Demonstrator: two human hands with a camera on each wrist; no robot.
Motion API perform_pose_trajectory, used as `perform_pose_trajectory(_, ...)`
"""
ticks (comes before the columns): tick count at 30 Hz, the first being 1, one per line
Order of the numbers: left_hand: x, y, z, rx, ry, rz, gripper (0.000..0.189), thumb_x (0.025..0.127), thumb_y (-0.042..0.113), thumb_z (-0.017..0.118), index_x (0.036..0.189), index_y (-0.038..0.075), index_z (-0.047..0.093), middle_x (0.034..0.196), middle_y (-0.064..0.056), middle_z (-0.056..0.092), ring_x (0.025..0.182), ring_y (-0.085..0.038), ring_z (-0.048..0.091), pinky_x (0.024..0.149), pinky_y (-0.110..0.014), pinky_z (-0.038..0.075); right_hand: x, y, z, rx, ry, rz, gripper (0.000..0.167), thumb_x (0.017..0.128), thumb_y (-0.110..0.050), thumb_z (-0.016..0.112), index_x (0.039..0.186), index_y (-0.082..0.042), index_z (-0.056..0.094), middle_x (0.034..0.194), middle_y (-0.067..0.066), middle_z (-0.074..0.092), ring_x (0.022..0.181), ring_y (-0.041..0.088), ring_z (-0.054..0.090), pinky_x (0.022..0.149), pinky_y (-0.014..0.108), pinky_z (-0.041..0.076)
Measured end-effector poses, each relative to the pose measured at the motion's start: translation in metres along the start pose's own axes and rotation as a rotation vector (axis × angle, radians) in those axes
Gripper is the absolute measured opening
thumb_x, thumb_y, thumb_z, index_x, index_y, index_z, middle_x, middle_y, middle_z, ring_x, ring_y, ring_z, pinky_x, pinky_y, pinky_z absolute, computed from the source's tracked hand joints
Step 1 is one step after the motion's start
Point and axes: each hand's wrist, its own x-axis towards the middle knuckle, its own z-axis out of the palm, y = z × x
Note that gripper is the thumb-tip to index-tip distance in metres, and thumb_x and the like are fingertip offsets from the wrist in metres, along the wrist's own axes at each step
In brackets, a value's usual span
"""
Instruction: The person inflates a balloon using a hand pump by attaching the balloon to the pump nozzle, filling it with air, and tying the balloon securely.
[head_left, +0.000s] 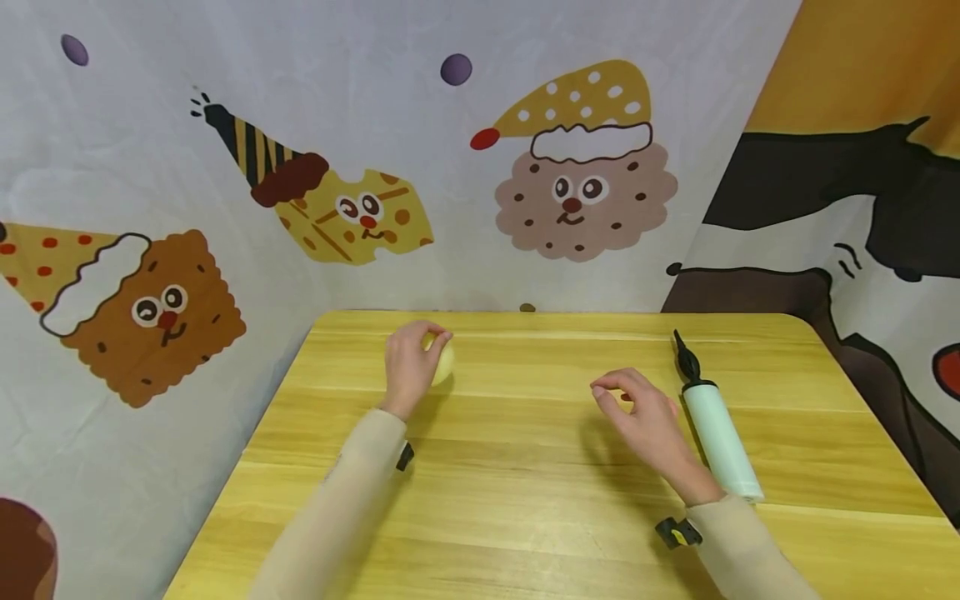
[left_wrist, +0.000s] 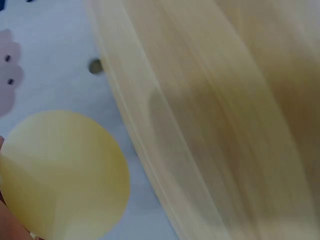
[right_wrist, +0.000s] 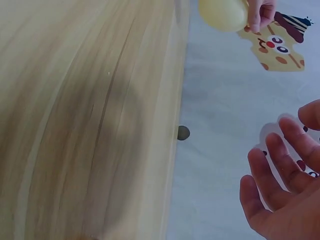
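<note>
My left hand (head_left: 412,367) pinches a small, round, pale yellow balloon (head_left: 446,365) over the far left part of the table. The same balloon (left_wrist: 65,175) fills the lower left of the left wrist view, where only slivers of the fingers show; its neck is hidden by the hand. My right hand (head_left: 647,415) hovers over the right part of the table, holding nothing. Its fingers (right_wrist: 277,155) are loosely bent and spread apart in the right wrist view. Just right of that hand lies a mint green balloon pump (head_left: 722,437) with a black nozzle.
The wooden table (head_left: 495,500) has rounded far corners. A white cloth (head_left: 375,75) printed with cartoon biscuits and cheese hangs right behind its far edge and along the left. A black, white and orange printed cloth (head_left: 810,175) hangs at the right.
</note>
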Motion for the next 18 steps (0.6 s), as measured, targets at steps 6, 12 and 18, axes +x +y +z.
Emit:
perform_pose_trajectory(6,0.011,-0.021,-0.001,0.202,-0.046,0.049,0.018,0.094,0.025,0.079,0.099,0.008,0.076,0.099,-0.008,0.077,0.096,-0.031,0.068,0.092,-0.053,0.047,-0.001,0.005,-0.002,0.011,-0.011,-0.015,0.02,0.106,-0.026,0.061,0.114,-0.012,0.073,0.115,0.006,0.069,0.106,0.032,0.067,0.082,0.057,0.054)
perform_pose_trajectory(12,0.015,-0.037,0.005,0.3,-0.121,0.056,0.017,0.095,0.027,0.078,0.099,0.01,0.075,0.101,-0.006,0.076,0.103,-0.032,0.067,0.101,-0.055,0.044,-0.001,0.009,-0.003,0.012,-0.029,-0.009,0.022,0.106,-0.026,0.061,0.115,-0.009,0.073,0.117,0.007,0.068,0.108,0.033,0.066,0.083,0.058,0.054)
perform_pose_trajectory(18,0.013,-0.048,0.013,0.358,-0.188,0.036,0.022,0.094,0.03,0.078,0.102,0.01,0.076,0.103,-0.007,0.077,0.106,-0.033,0.067,0.104,-0.056,0.042,-0.001,0.01,-0.002,0.009,-0.033,0.0,0.023,0.106,-0.025,0.06,0.116,-0.009,0.073,0.118,0.008,0.068,0.109,0.036,0.066,0.084,0.06,0.054)
